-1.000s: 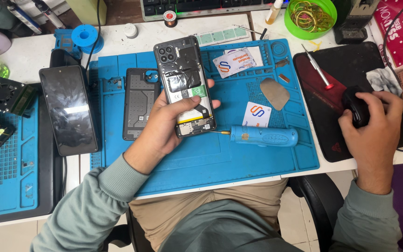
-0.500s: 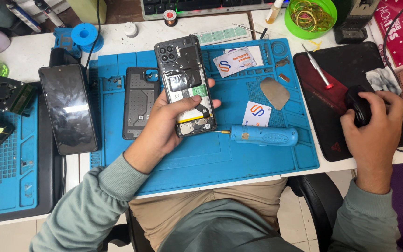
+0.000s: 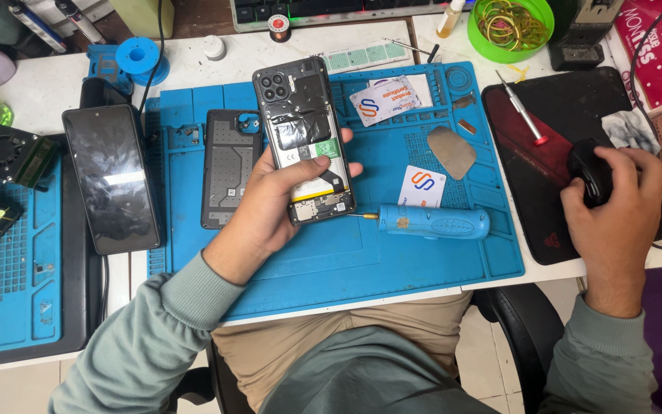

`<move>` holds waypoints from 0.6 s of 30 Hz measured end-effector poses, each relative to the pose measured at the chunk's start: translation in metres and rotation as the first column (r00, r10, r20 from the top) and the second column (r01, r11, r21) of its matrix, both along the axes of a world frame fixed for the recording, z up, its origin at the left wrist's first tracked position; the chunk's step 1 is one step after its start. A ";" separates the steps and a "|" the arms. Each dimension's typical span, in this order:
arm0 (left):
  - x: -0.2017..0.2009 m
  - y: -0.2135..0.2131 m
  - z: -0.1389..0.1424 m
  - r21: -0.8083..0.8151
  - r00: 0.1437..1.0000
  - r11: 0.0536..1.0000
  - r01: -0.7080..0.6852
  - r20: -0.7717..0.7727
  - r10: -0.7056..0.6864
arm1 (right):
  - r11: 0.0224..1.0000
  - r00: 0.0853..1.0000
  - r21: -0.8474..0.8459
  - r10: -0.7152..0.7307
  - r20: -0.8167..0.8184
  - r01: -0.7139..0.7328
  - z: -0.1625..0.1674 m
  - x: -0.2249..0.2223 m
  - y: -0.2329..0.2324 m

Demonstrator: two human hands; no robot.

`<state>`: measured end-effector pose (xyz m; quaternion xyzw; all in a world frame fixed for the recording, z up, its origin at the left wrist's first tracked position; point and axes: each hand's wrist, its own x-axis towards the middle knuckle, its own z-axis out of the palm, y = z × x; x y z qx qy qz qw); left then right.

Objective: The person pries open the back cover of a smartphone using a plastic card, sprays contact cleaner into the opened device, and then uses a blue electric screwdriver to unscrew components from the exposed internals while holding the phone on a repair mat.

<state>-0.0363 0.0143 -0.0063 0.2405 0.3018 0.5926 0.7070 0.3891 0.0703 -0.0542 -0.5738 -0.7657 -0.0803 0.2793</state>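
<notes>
Opened black phone [image 3: 304, 138], back cover off, innards bare, in left hand [image 3: 270, 211] grip; right hand [image 3: 614, 207] cupping mouse [image 3: 590, 170].

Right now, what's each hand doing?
Left hand: closed around the opened phone.
Right hand: resting closed over the black mouse.

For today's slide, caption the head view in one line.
Left hand holds an opened phone over a blue mat; right hand rests on a black mouse.

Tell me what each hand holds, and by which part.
The left hand holds the opened phone by its lower half, fingers wrapped round its sides, back cover off. The right hand rests on the black mouse, covering its rear.
</notes>
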 end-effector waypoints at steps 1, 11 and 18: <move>0.000 0.000 0.000 -0.001 1.000 1.000 -0.001 -0.001 0.001 | 1.000 1.000 -0.001 0.001 -0.001 -0.001 0.000 0.000 0.000; 0.000 0.000 0.001 -0.009 1.000 1.000 -0.002 -0.003 0.002 | 1.000 0.999 -0.014 0.022 -0.040 -0.023 0.001 -0.001 0.000; 0.000 0.000 0.000 -0.003 1.000 1.000 0.000 0.005 0.000 | 0.999 0.999 -0.019 0.028 -0.039 -0.029 0.000 0.000 -0.001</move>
